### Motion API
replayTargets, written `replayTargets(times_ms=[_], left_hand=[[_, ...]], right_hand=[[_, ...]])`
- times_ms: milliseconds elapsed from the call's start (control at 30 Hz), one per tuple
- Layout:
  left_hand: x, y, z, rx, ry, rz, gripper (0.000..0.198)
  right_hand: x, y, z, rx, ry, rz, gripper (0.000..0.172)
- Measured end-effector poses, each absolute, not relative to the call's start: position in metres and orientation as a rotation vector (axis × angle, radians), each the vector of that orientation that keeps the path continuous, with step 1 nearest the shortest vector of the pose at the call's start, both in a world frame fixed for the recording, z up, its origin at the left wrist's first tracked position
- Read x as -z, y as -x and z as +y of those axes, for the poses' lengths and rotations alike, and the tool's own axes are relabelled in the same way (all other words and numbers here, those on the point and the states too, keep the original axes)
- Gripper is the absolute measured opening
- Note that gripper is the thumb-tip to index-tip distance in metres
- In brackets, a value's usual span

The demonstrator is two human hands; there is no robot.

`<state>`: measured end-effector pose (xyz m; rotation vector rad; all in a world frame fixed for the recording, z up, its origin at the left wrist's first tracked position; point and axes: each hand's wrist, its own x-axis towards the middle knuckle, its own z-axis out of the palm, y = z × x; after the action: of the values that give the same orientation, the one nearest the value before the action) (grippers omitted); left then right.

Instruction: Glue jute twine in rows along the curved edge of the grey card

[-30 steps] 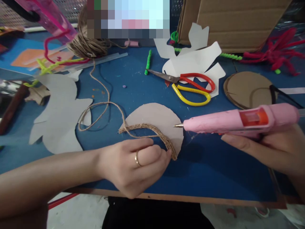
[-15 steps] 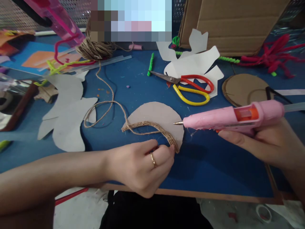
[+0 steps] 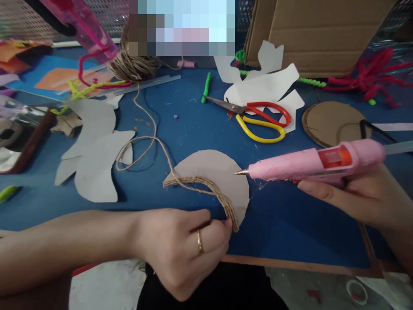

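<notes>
A crescent of grey-brown cardboard has rows of jute twine along its inner curve. My left hand, with a ring on one finger, pinches the lower right end of this crescent; the fingertips are partly hidden. A loose strand runs from the twine rows in a loop to a twine ball at the back. In my right hand is a pink hot glue gun, its metal nozzle pointing left over the crescent's right part. A fine glue thread hangs below the nozzle.
Scissors with red and yellow handles lie behind the crescent on white paper cutouts. Grey paper cutouts lie to the left. Cardboard discs and a cardboard box are at the right and back.
My left hand has moved down towards me with the crescent, which is tilted more steeply at its lower right end. The glue gun stays nearly in place.
</notes>
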<state>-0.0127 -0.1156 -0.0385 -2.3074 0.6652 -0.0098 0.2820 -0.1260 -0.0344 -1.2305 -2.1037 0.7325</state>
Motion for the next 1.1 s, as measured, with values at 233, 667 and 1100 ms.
replayTargets(times_ms=[233,667,1100], left_hand=[[0.033,0.016,-0.106,0.625,2.967,0.196,0.012],[0.049,0.028,-0.095,0.634,3.028,-0.411,0.015],[0.051,0.032,-0.106,0.591,2.979,-0.241,0.028]], right_hand=[[0.035,-0.273,-0.127,-0.969,1.164,-2.149,0.032],[0.040,-0.270,-0.122,-0.735,1.099,-2.300,0.026],[0.041,-0.274,-0.126,-0.650,1.160,-2.378,0.008]])
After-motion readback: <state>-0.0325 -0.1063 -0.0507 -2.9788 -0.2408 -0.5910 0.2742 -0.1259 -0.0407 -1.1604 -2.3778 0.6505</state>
